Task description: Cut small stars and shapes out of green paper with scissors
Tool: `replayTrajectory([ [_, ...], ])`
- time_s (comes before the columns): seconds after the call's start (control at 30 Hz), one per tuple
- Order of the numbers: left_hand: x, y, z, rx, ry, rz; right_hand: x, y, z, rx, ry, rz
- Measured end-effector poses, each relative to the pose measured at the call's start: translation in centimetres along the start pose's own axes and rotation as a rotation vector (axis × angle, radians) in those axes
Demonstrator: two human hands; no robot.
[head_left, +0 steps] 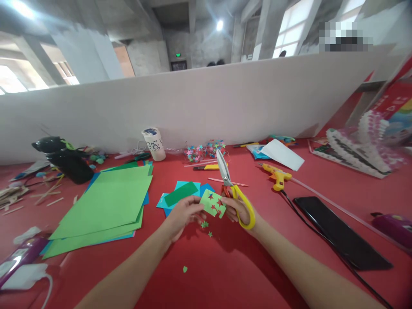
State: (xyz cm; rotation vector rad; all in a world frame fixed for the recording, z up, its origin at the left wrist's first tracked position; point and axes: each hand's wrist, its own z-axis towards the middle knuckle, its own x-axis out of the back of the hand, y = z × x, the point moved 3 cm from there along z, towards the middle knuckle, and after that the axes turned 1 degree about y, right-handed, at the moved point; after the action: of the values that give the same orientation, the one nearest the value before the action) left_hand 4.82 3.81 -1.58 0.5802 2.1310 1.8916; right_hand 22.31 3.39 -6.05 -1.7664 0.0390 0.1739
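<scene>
A small piece of light green paper (pixel 207 207) with star-shaped holes is held up between my two hands. My left hand (pixel 186 213) pinches its left edge. My right hand (pixel 236 206) grips the paper's right edge with the fingertips, and yellow-handled scissors (pixel 244 206) hang on that same hand with their blades pointing up and away. Little green paper stars (pixel 205 224) lie on the red table below the paper. A green scrap (pixel 185 269) rests nearer to me. Behind my left hand are a dark green strip (pixel 181 194) and blue paper pieces (pixel 162 201).
Green paper sheets (pixel 103 201) are stacked at left, near a black bottle (pixel 64 161). A paper cup (pixel 154 144), star confetti (pixel 206 150) and a utility knife (pixel 210 167) lie along the white partition (pixel 199 107). At right are a yellow glue gun (pixel 277 176) and a black phone (pixel 341 231).
</scene>
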Motion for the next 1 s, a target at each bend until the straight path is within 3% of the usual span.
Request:
replayTrajectory([
  [0.37,0.7,-1.7,-0.1,-0.039,0.152,-0.259,-0.5,-0.5,-0.6,0.227,0.036,-0.068],
  [0.63,-0.6,-1.7,-0.7,0.008,0.072,-0.384,-3.1,-1.2,-2.5,0.253,0.071,-0.111],
  [0.77,-0.9,-1.7,-0.9,-0.014,0.047,-0.370,-3.4,-1.5,-3.2,0.264,0.124,-0.143],
  [1.0,-0.3,-1.1,-1.1,-0.125,0.210,-0.352,-2.7,-2.1,-3.2,0.312,0.070,-0.273],
])
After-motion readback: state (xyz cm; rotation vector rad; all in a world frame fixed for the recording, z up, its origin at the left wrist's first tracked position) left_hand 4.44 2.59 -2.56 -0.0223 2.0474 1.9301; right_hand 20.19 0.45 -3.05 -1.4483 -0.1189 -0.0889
